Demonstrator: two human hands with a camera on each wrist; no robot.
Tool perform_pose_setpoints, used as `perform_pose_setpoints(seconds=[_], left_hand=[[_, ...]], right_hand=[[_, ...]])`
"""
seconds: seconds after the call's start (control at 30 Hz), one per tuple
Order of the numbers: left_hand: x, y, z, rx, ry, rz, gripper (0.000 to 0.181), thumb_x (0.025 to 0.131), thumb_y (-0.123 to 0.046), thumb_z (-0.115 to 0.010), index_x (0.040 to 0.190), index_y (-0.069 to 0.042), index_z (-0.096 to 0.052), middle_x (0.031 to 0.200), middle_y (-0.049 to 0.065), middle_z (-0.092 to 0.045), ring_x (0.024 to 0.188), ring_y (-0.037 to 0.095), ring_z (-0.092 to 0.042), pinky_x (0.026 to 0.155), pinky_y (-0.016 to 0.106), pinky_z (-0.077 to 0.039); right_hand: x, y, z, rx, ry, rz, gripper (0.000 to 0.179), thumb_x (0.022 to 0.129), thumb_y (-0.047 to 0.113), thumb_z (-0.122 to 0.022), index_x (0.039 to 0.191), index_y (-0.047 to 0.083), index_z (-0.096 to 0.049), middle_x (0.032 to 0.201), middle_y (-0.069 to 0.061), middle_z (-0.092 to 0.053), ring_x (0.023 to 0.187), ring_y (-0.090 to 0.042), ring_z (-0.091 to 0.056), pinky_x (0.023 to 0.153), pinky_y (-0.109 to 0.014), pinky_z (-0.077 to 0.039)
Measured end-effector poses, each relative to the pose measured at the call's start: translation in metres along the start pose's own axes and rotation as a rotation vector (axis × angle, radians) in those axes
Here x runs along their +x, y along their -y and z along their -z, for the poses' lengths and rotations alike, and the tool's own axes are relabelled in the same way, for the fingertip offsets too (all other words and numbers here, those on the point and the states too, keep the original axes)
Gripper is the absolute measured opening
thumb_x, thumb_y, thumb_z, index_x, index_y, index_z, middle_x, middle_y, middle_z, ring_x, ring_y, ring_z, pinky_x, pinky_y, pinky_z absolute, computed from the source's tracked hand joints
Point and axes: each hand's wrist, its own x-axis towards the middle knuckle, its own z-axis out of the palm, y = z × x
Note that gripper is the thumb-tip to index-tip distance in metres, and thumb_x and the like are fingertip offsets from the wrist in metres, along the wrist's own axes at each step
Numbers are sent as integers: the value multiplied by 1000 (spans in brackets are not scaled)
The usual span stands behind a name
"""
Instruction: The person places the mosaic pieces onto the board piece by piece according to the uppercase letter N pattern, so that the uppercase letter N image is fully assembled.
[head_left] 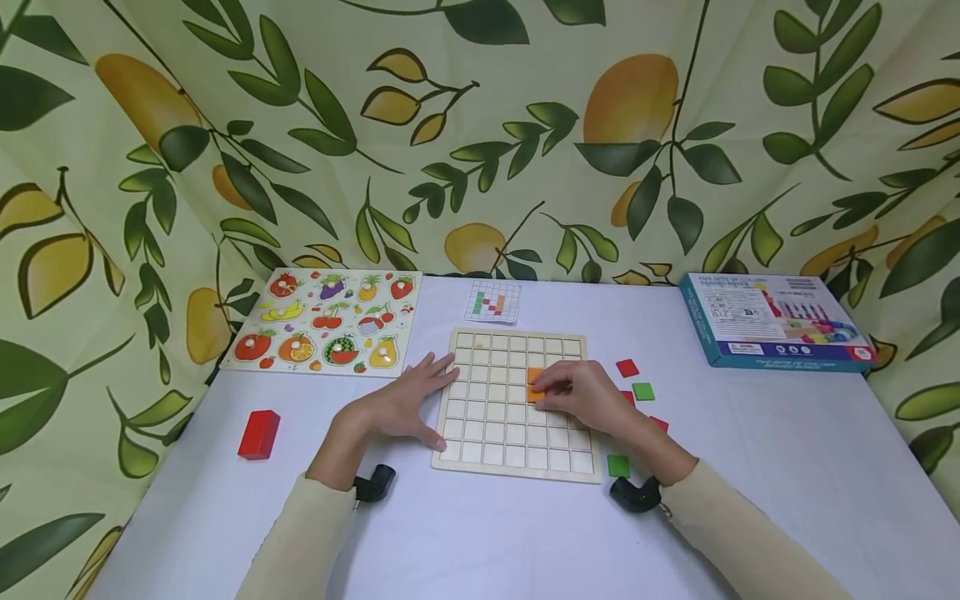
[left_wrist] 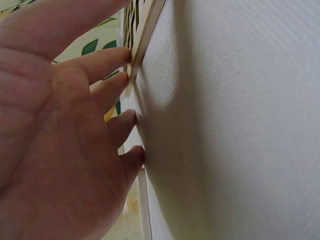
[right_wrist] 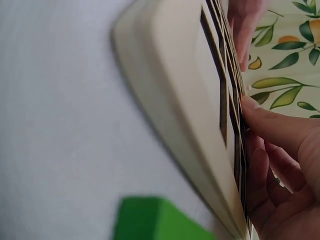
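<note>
A square wooden grid board (head_left: 486, 432) lies flat on the table, its cells pale apart from orange tiles (head_left: 533, 376) right of its middle. My right hand (head_left: 583, 393) reaches over from the right, thumb and fingers curled at the lower orange tile, pinching it at the board. In the right wrist view the thumb (right_wrist: 272, 120) touches the grid, and the tile is hidden. At the board's left edge my left hand (head_left: 405, 404) rests with spread fingers. In the left wrist view its fingertips (left_wrist: 120, 56) touch the wooden rim.
Loose red tiles (head_left: 627, 367) and green tiles (head_left: 618, 466) lie right of the board. A pattern card (head_left: 492, 302) sits behind it. Around these are a fruit puzzle (head_left: 322, 321), a red block (head_left: 258, 434) and a blue-edged box (head_left: 776, 321). A leaf-print curtain (head_left: 480, 167) hangs behind.
</note>
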Motion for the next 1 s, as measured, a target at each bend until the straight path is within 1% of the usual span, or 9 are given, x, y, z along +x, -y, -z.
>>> perform_pose_setpoints(seconds=[0.23, 0.4, 0.53, 0.77, 0.93, 1.0], left_hand=[[-2, 1, 1, -12, 2, -3, 110, 72, -33, -92, 161, -13, -31, 175, 2, -9, 163, 34, 3, 132, 58, -5], [-2, 1, 0, -13, 1, -6, 110, 72, -34, -92, 161, -12, -31, 175, 2, -10, 163, 34, 2, 132, 58, -5], [-2, 1, 0, -9, 0, 0, 111, 72, -34, -92, 161, -13, -31, 175, 2, -9, 163, 34, 2, 132, 58, -5], [-2, -1, 1, -10, 3, 0, 111, 72, -34, -92, 161, -14, -30, 175, 1, -9, 163, 33, 3, 132, 57, -5], [-1, -1, 1, -11, 3, 2, 111, 72, -34, -93, 161, -14, -31, 175, 1, -9, 163, 33, 3, 132, 58, -5], [-1, -1, 1, -13, 3, 1, 111, 72, -34, -92, 161, -14, -31, 175, 1, -9, 163, 33, 3, 132, 57, -5]], right_hand=[[0, 1, -2, 12, 2, -7, 21, 80, 12, -86, 100, 15, -83, 113, -4, -77, 110, -21, -69, 78, -16, -57], [0, 0, -4, 9, 11, -21, 20, 80, 12, -87, 100, 14, -83, 109, -1, -77, 108, -20, -69, 78, -14, -57], [1, 0, -4, 11, 22, -19, 20, 81, 13, -86, 100, 14, -83, 105, 2, -78, 107, -19, -69, 80, -15, -57], [1, -1, -1, 4, 34, -14, 20, 81, 14, -86, 101, 16, -83, 105, 4, -78, 109, -18, -68, 85, -15, -56], [1, -3, 2, 9, 53, -10, 21, 81, 14, -86, 102, 16, -83, 107, 3, -78, 111, -18, -68, 84, -15, -56], [1, -4, 4, 14, 60, -7, 21, 81, 14, -86, 102, 16, -83, 107, 3, -78, 109, -18, -68, 80, -16, -56]])
